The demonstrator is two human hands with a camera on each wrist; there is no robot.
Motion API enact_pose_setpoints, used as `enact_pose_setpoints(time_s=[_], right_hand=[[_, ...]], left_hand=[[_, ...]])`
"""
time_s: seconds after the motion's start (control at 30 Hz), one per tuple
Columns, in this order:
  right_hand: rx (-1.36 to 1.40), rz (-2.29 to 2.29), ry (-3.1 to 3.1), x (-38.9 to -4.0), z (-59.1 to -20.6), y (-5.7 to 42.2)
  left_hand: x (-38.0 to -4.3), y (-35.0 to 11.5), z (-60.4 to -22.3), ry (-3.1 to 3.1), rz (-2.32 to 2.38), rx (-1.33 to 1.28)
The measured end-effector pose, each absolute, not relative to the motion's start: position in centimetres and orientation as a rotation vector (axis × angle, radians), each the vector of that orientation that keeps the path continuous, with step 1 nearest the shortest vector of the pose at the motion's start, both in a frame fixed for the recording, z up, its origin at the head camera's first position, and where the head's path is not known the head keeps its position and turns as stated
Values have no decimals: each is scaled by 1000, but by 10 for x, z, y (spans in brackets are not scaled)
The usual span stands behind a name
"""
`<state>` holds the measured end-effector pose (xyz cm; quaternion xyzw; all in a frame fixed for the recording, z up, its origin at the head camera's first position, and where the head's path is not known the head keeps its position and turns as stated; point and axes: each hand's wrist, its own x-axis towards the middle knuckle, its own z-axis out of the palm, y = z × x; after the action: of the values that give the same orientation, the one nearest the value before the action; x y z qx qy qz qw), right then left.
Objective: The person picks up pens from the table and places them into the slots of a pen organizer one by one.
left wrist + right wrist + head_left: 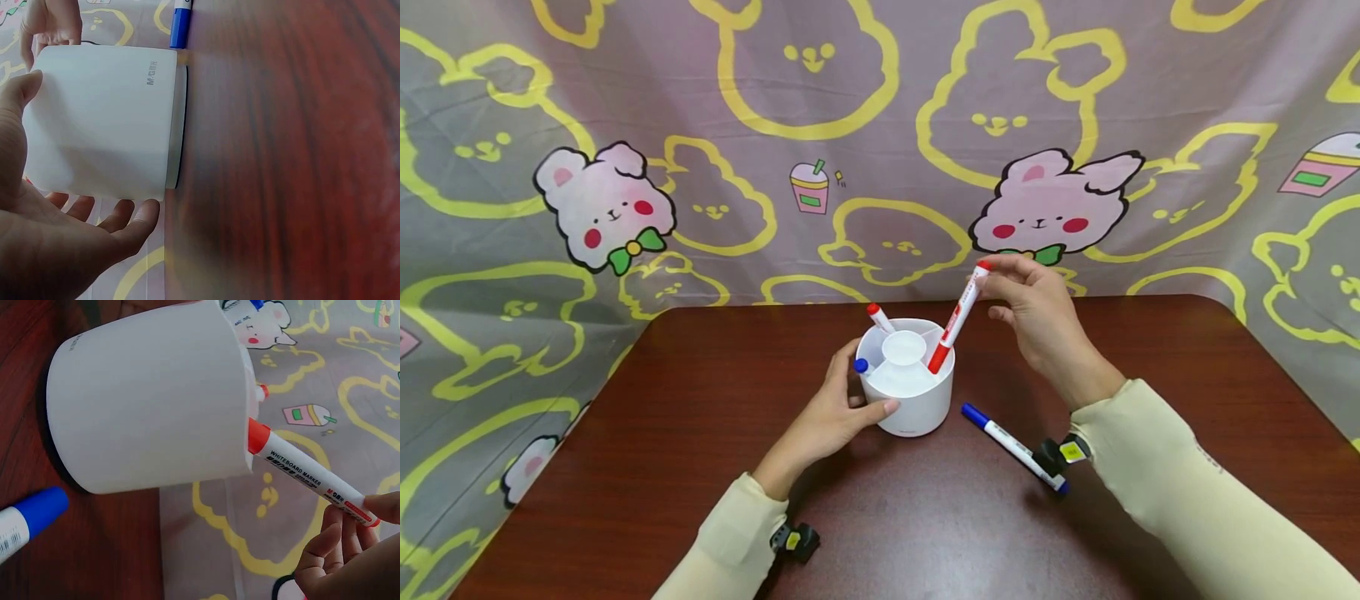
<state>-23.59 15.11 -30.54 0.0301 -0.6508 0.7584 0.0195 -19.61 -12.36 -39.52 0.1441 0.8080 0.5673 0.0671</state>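
A white round pen holder (917, 412) with inner compartments stands on the table. My left hand (823, 421) holds it from the left, thumb on the near side and fingers behind. In my right hand (1052, 325), thumb and fingers pinch the upper end of a red whiteboard marker (962, 308). The marker tilts, its red cap (257, 435) down inside the holder's right rim. Another red marker (880, 317) leans in the back left compartment, and a blue-ended marker (862, 367) pokes out at the left. Its lower part is hidden by the holder wall.
A blue marker (1011, 446) lies on the dark wooden table (700, 375), right of the holder and partly under the right wrist's camera (1051, 457). Behind the table's far edge hangs a patterned cloth (760, 83).
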Motion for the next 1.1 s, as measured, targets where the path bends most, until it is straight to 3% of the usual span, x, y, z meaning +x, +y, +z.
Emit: enact_pose_setpoints(time_s=[1.1], right_hand=[[91,2506,-2082,-245,-351,127]], left_hand=[[-195,-125,-396,2412,1724,453]])
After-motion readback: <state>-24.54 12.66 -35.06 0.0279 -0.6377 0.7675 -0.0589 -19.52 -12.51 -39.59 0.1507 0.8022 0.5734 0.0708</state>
